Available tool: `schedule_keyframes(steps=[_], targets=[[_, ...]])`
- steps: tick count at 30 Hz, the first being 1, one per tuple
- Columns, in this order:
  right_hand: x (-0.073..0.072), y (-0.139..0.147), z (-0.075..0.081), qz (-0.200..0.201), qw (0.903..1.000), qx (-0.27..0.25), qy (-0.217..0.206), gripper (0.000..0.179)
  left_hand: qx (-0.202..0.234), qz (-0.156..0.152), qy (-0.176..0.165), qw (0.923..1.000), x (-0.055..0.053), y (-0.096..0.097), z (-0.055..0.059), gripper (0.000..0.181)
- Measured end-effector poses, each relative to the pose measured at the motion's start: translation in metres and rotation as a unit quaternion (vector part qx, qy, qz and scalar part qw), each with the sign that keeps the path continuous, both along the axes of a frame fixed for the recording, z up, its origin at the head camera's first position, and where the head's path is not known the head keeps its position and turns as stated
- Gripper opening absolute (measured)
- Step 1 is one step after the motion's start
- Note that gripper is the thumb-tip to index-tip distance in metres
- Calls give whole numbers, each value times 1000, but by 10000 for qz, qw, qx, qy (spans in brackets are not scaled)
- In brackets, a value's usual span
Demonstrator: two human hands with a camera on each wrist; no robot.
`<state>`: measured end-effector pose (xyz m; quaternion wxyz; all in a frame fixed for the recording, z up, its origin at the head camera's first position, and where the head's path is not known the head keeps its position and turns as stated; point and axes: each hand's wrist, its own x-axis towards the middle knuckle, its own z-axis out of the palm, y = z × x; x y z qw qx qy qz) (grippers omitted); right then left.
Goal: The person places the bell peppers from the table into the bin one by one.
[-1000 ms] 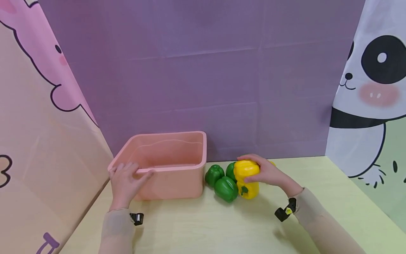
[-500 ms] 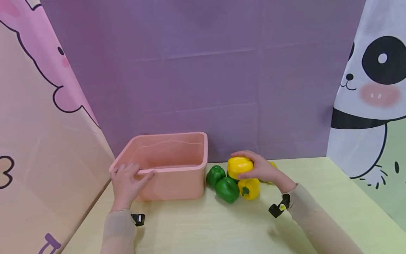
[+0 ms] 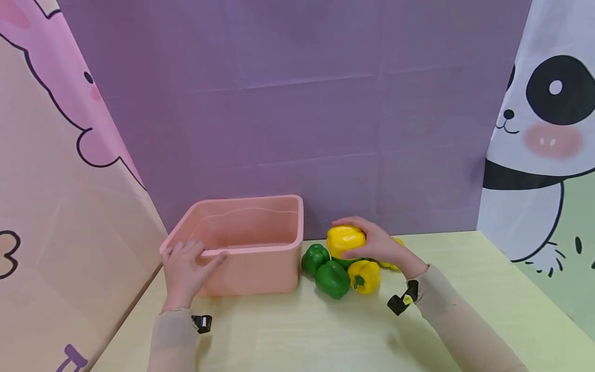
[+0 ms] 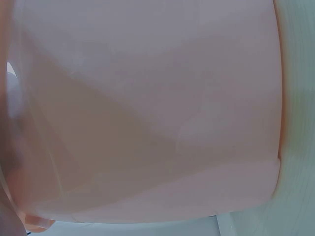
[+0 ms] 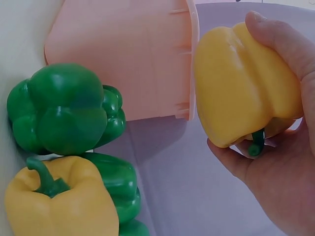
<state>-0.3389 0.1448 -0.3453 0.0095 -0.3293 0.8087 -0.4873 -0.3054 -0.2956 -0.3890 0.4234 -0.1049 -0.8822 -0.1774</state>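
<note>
My right hand [image 3: 381, 247] grips a yellow bell pepper [image 3: 344, 241], raised over the others and to the right of the pink bin [image 3: 251, 276]. In the right wrist view, thumb and fingers wrap this pepper [image 5: 241, 88], its green stem pointing down. My left hand [image 3: 183, 271] holds the bin's front rim near its left corner, fingers over the edge and thumb along the outside. Below the held pepper lie green bell peppers [image 3: 332, 279] and a yellow one [image 3: 364, 277], bunched together. The left wrist view is mostly filled by the bin's wall [image 4: 157, 113].
Behind the right hand another yellow pepper [image 3: 396, 254] partly shows. A purple cloth backdrop [image 3: 344, 113] rises at the table's back edge. Printed panels stand at both sides, one with a panda [image 3: 553, 139]. The pale wooden table [image 3: 288, 330] extends in front.
My right hand has lifted the yellow pepper off the pile and carried it left and slightly up, uncovering the yellow one below. The left hand stays on the bin's rim.
</note>
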Motion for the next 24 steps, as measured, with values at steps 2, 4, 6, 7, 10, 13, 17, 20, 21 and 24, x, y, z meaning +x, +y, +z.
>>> schedule_keyframes(steps=[2,4,6,7,10,13,17,20,21,24], targets=[[-1,-2,1,25,10000,-26,-24,67,28,3,-30,10000,0,0,0,41],[-2,-3,1,55,10000,-65,-43,67,57,-1,-60,10000,1,0,0,41],[-2,-5,2,58,9999,-100,-72,67,65,-3,-82,9999,1,0,0,42],[-2,-6,3,63,9999,-108,-69,67,61,-2,-83,9999,1,0,0,42],[-4,-11,4,75,9999,-121,-9,67,34,1,-61,10000,1,0,1,43],[-6,-16,6,84,9999,-99,96,67,4,4,-33,10000,1,-1,2,44],[-8,-23,10,112,9996,-78,245,68,16,-11,-12,10000,1,-2,1,44],[-9,-28,12,171,9993,-72,329,69,58,-32,-6,10000,1,-1,0,43],[-9,-29,12,181,9992,-71,352,69,68,-35,-5,10000,1,-1,-1,44],[-10,-32,13,219,9990,-93,370,69,48,-52,15,10000,0,-1,-1,45]])
